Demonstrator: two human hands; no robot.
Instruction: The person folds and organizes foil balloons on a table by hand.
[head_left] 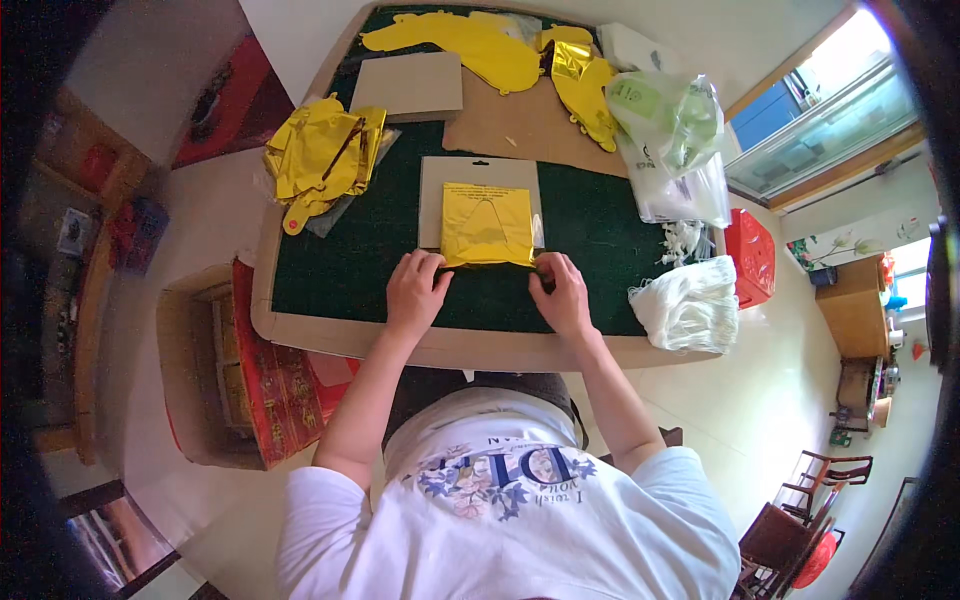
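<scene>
Left hand (414, 293) and right hand (562, 293), fingers curled, thumbs slightly apart, at the near corners of the gold foil packet (487, 228), presumably steadying it squarely upon the grey card (431, 200) mid-tabletop; whether either pinches cannot be told.

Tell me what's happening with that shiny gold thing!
A person has the left hand at the near left corner of a flat gold packet and the right hand at its near right corner. The packet lies on a beige card on the green tabletop. A gold foil pile sits to the left, and a white string bundle to the right.
</scene>
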